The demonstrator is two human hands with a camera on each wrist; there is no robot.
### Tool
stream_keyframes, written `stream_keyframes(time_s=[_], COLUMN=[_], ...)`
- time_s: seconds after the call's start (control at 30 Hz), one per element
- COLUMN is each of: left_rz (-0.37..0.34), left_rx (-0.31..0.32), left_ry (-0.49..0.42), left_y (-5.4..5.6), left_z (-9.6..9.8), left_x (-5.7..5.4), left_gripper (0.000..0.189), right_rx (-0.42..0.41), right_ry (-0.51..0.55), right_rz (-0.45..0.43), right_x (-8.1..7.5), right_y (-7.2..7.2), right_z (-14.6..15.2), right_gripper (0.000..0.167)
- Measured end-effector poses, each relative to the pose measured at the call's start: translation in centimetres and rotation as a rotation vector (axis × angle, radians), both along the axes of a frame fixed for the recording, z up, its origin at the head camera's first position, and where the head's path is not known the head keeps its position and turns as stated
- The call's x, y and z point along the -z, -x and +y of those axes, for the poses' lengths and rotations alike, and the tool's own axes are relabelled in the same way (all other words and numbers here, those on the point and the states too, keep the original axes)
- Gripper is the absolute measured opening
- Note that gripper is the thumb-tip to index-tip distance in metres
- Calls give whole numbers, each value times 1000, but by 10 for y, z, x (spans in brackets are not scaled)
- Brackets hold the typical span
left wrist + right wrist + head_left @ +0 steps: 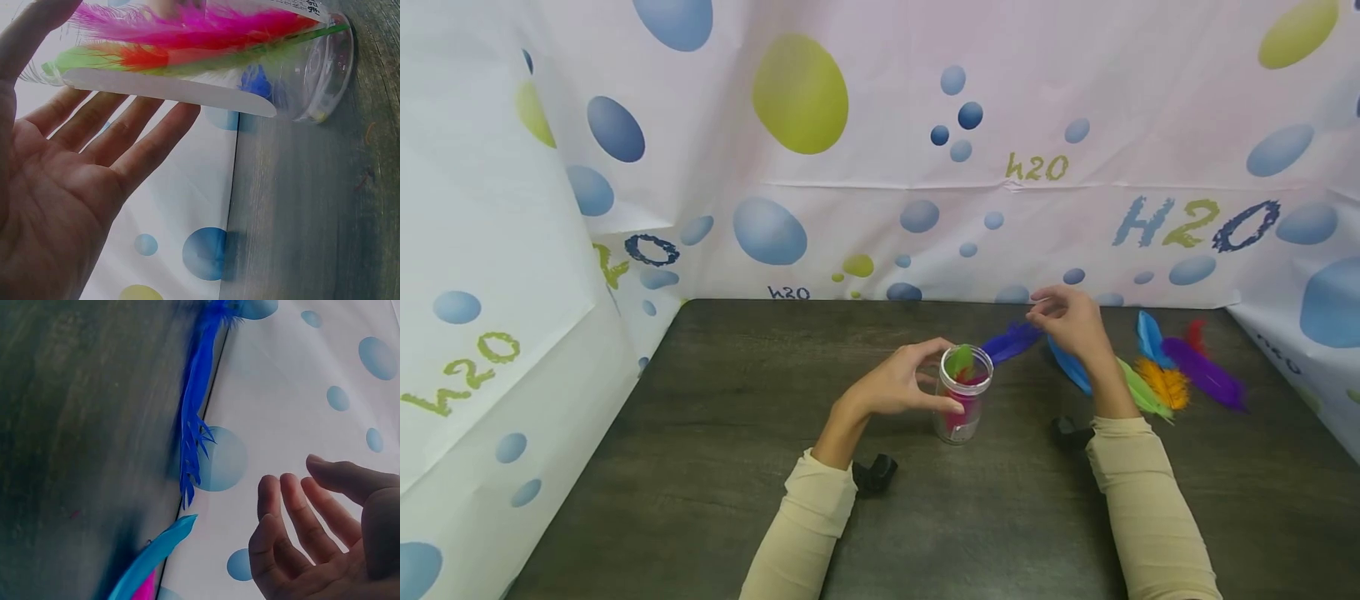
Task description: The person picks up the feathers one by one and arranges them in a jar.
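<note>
Blue feather and clear jar are seen close together in the head view, the feather showing past the rim's right side; whether the two touch cannot be told. The jar is held upright by the left hand, its thumb on the near side and its fingers reaching round the far side. By the right hand nothing is pinched: its fingers are loosely bent and kept apart from the feather. Should the feather be pushed in aslant, its vane could be creased on the rim or snagged by the magenta feather inside. The jar, judged light, could be tipped if that hold were slackened. The light-blue feather, lying beside the right forearm, could be dragged along by the sleeve.
</note>
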State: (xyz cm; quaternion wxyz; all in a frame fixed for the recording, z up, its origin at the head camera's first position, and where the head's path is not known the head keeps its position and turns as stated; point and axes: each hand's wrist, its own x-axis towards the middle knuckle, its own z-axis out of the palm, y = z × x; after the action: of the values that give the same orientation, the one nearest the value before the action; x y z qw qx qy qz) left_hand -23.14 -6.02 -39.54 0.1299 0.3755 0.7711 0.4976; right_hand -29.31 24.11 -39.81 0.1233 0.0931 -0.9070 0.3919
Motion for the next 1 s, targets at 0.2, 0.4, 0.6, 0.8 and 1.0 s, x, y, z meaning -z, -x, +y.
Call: stream_keyframes(time_s=[0.2, 0.4, 0.6, 0.8, 1.0], left_rz=[-4, -3, -10, -10, -15], left_rx=[1, 3, 2, 4, 8], left_ry=[-9, -9, -7, -16, -20], left_y=[0, 2, 3, 4, 4], left_z=[1, 0, 0, 0, 0], left_x=[2, 0, -1, -1, -2], left_gripper=[60, 61, 63, 62, 62], right_rx=[-14, -31, -72, -98, -108], right_ry=[-28, -60, -93, -129, -171], right_rz=[-56, -133, -209, -271, -309], right_x=[0, -2, -4, -5, -5], right_y=[1, 8, 16, 21, 25], right_z=[1, 4, 11, 16, 19], right_gripper=[34, 35, 40, 40, 38])
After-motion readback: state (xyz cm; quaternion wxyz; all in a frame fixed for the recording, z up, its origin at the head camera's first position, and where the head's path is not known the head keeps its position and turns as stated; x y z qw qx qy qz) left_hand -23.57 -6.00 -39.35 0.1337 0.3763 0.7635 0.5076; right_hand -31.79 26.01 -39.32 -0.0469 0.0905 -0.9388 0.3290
